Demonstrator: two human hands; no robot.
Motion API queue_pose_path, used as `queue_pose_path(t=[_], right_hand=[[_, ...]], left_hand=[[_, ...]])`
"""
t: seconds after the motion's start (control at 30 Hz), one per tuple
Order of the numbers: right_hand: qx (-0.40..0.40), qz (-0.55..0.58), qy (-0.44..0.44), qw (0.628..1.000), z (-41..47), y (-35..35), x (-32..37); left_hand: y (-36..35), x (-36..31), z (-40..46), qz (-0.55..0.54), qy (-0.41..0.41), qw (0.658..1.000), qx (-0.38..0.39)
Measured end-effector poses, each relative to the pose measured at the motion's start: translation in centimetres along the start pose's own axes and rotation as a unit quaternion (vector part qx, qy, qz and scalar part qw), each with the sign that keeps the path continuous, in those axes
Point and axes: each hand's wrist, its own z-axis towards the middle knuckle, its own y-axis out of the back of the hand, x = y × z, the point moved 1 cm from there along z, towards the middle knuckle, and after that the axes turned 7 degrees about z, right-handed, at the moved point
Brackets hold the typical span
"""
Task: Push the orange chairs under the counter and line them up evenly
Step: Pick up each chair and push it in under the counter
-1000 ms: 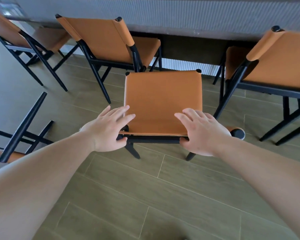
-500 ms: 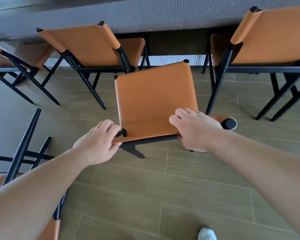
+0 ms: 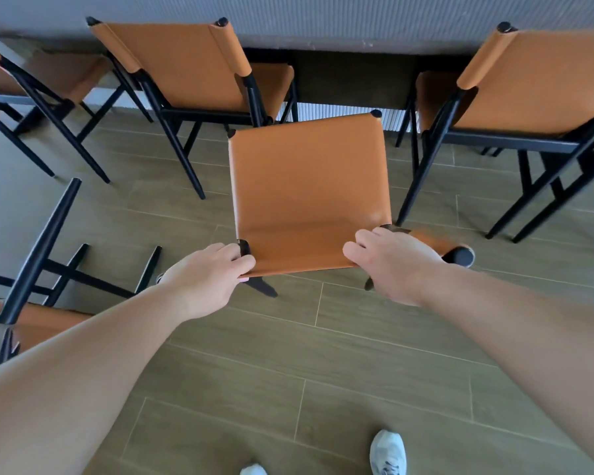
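From the head camera, we look down on a middle orange chair (image 3: 309, 190), seen from behind and above, standing on the wood-look tile floor (image 3: 323, 365) with its seat front pointed at the desk (image 3: 323, 18), which runs along the top edge of the view. The seat's far corners lie just short of the desk's front edge, in the dark gap between two neighbours.

Our left hand (image 3: 206, 279) grips the chair's near left corner, fingers curled over the orange edge beside a black frame post. Our right hand (image 3: 391, 265) grips the near right side of the same chair, fingers curled over the edge, with the rolled end of the backrest and its black cap just beyond the wrist.

A left neighbouring chair (image 3: 192, 66) stands with its seat partly under the desk's edge, backrest turned toward us. A right neighbouring chair (image 3: 535, 84) does the same on the other side. A far-left chair (image 3: 42, 77) stands at the desk's left end, cut by the frame. Another chair (image 3: 38, 255), only partly in view at the left edge, lies well apart from the desk, black legs showing.

Two pale sneakers (image 3: 388, 452) show at the bottom edge on the floor.
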Motion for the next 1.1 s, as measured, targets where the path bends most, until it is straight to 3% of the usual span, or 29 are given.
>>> queue_pose_path(t=[0.43, 0.63, 0.77, 1.1], right_hand=[[0.014, -0.024, -0.054, 0.998, -3.2, -1.5, -0.8], [0.005, -0.009, -0.044, 0.999, -3.9, -2.2, -0.6], [0.013, -0.019, -0.037, 0.999, -4.4, -2.4, -0.3], [0.035, -0.029, -0.033, 0.998, -6.5, -3.7, 2.6]], left_hand=[[-0.1, -4.9, 0.3, 0.004, -0.010, 1.000, 0.001], [0.0, -6.0, -0.8, -0.005, -0.008, 0.999, -0.042], [0.3, -7.5, -1.6, 0.022, -0.002, 1.000, -0.012], [-0.7, -7.3, -4.7, -0.009, -0.062, 0.998, -0.031]])
